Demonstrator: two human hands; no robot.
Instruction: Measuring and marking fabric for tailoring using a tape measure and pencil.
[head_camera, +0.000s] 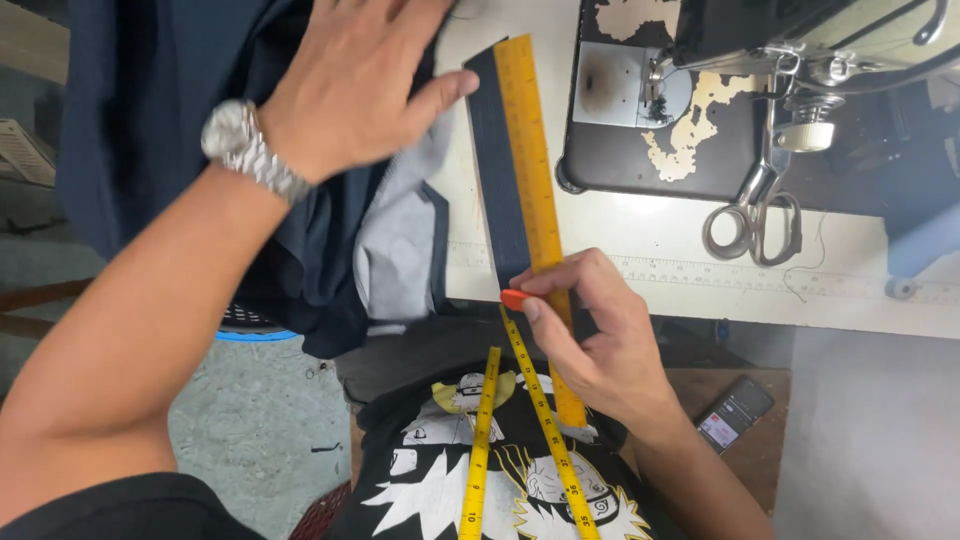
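Currently, head view: marking stage in hand, judged from layout. Narrow dark navy fabric strip laid flat on pale laminate bench, with long yellow-orange straight ruler aligned along its right edge. Small red tailor's chalk piece pinched between thumb and fingertips of right hand, tip set at near end of strip, just beside ruler edge. No chalk line discernible on strip; marking appears barely begun, with full length left to trace.

Left hand spread flat, palm down, holding nothing, thumb tip touching far end of strip, palm resting on bulk of dark navy woven garment cloth. Grey lining panel exposed at fold, hanging over bench edge. Metal link wristwatch on left wrist.

Soft yellow tape measure draped over black printed shirt, flexible, in two strands. Steel scissors, glossy, lying near black sewing machine base with worn, flaking paint. Dark smartphone on brown surface below bench.
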